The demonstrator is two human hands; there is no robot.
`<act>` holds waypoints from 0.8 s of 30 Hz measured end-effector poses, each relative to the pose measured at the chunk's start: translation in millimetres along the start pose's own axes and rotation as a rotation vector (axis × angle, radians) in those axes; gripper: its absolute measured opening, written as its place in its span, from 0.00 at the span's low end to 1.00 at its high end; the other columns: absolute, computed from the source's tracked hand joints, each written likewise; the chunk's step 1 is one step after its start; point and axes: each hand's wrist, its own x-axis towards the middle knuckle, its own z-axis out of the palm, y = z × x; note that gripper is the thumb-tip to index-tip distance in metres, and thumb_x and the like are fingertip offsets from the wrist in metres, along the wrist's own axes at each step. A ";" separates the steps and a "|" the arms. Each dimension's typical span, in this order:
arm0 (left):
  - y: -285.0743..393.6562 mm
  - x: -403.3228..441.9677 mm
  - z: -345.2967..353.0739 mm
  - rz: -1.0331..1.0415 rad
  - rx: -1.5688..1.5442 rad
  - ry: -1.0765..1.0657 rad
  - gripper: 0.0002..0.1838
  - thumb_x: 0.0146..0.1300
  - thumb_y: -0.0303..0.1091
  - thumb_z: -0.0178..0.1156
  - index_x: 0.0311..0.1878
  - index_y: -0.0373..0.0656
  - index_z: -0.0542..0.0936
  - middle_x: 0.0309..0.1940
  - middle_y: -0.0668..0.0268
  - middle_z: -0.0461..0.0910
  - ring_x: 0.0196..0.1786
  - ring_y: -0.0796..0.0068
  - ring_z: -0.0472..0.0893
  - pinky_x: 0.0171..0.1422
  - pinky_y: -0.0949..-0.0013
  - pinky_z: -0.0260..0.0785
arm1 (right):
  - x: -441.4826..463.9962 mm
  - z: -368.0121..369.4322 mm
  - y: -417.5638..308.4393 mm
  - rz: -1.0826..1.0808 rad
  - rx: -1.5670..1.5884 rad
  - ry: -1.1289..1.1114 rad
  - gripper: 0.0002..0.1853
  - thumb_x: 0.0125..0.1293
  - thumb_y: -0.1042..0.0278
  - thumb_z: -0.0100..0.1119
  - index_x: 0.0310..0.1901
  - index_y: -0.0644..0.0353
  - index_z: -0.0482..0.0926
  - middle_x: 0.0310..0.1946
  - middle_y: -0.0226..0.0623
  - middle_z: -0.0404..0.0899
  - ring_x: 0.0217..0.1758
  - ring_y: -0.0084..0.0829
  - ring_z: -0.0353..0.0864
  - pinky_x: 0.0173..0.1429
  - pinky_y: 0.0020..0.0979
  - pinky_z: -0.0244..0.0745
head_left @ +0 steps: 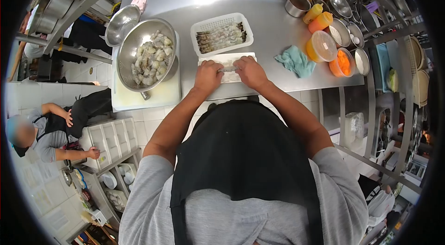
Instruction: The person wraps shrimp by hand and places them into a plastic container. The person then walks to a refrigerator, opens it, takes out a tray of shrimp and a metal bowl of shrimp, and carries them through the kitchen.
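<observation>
My left hand (208,76) and my right hand (251,72) are at the table's front edge, fingers curled inward over a small white tray or board (238,55). Between the fingertips lies a pale, greyish strip (228,67), possibly a shrimp; the fingers partly cover it. More pale, whitish stuff (230,77) shows just below it. Right behind, a white perforated basket (251,36) holds a row of straightened raw shrimp (222,37) with dark tails. To the left, a steel colander (124,55) is heaped with peeled raw shrimp (150,62).
The colander stands on a white cutting board (174,94), with a steel bowl (121,20) behind it. A teal cloth (295,61) lies right of my hands. Sauce bottles (320,21), tubs (321,46) and pots line the right. Another person (51,129) stands at the left.
</observation>
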 end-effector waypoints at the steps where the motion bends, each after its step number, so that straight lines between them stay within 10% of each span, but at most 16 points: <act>1: 6.0 1.7 -3.3 0.001 -0.009 0.005 0.13 0.59 0.32 0.74 0.48 0.45 0.92 0.42 0.57 0.88 0.51 0.49 0.83 0.61 0.51 0.76 | 0.0 -1.5 -0.9 -0.001 0.007 0.005 0.14 0.64 0.71 0.70 0.52 0.59 0.88 0.47 0.42 0.84 0.58 0.50 0.81 0.63 0.46 0.80; 24: 12.0 30.8 31.6 0.086 -0.068 -0.037 0.02 0.60 0.28 0.70 0.35 0.43 0.90 0.35 0.55 0.83 0.47 0.47 0.81 0.54 0.48 0.76 | 17.5 -11.6 18.0 -0.108 -0.102 -0.231 0.04 0.68 0.72 0.60 0.41 0.57 0.84 0.42 0.41 0.79 0.53 0.46 0.82 0.56 0.46 0.82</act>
